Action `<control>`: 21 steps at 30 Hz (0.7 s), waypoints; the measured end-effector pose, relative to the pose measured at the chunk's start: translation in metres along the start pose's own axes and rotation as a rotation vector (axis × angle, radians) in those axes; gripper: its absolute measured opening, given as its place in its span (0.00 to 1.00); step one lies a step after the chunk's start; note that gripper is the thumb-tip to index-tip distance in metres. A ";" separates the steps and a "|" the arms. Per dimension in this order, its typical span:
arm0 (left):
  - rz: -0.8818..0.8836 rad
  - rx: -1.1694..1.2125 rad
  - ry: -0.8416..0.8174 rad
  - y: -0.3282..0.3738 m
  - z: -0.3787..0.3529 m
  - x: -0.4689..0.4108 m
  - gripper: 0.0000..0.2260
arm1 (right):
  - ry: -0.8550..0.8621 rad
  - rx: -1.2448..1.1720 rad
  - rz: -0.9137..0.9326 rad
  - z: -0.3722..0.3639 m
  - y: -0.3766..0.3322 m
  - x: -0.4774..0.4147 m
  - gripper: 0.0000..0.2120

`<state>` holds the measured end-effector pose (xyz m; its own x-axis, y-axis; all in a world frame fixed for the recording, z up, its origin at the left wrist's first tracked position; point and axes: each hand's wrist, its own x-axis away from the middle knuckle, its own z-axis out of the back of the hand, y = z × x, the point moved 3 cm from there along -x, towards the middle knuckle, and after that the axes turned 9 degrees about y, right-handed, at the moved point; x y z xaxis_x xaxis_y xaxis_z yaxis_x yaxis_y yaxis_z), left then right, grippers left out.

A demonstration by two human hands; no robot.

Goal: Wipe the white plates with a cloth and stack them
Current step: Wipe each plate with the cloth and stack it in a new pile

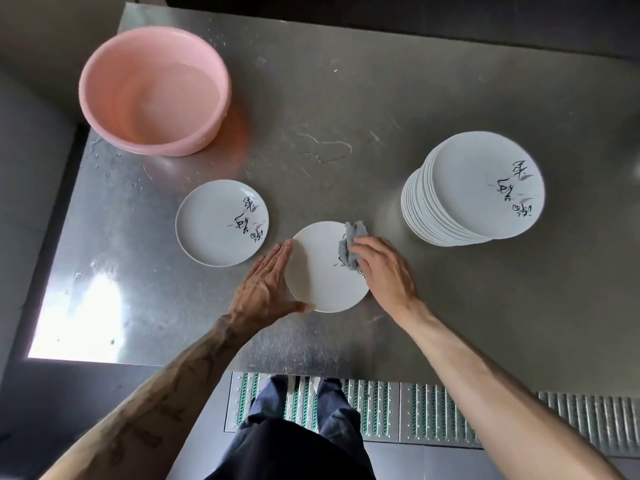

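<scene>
At a stainless-steel bench [415, 98], seen from above, a person steadies a white plate [318, 282] with the left hand [266, 289], fingers straight and flat against its left rim and thumb along the near edge. The right hand [384, 271] bunches a grey cloth [351, 244] and presses it on the plate's right side. Cloth and hand cover most of that plate's brush-script motif, so only a few dark strokes show. Whether the plate lies flat or is tipped up cannot be told.

A tall stack of matching plates [478, 188] stands well to the right. Its lower plates show only as rims, too fine to count. A lone plate [214, 223] lies face up just left of the one being wiped, apart from it. A pink basin [152, 88] holding shallow water sits near the bench's far left corner. Both forearms run out of the bottom of the frame, and the left one bears tattoos too blurred to read.

The bench's brushed metal is scratched and flecked with droplets. A thin trail of water [325, 150] crosses its middle and a bright glare [86, 306] sits at its near left corner. Below its edge, dark blue trousers [294, 427] stand over a metal floor grating [433, 410] with green slots. A grey wall borders the left, and the far side is dark.
</scene>
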<state>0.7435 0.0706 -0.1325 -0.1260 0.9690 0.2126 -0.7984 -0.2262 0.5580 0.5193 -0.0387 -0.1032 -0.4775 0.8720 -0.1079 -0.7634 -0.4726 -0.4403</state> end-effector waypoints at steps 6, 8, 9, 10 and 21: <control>-0.010 -0.031 0.006 0.007 0.001 0.002 0.60 | 0.064 -0.153 -0.236 -0.001 -0.032 0.088 0.17; -0.027 -0.058 -0.007 0.009 0.001 0.002 0.61 | 0.058 -0.225 -0.271 -0.006 -0.051 0.103 0.18; -0.035 -0.081 -0.013 0.009 0.001 0.003 0.61 | 0.048 -0.261 -0.279 -0.008 -0.059 0.106 0.18; -0.043 -0.117 -0.019 0.009 0.001 0.004 0.61 | 0.041 -0.291 -0.283 -0.009 -0.064 0.108 0.18; -0.592 -0.477 0.127 0.044 -0.006 0.008 0.38 | 0.298 -0.360 -0.544 0.017 -0.027 0.095 0.15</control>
<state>0.7038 0.0689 -0.1114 0.3574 0.9258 -0.1233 -0.9177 0.3727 0.1377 0.4872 0.0543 -0.0868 0.1086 0.9941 -0.0056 -0.6444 0.0661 -0.7619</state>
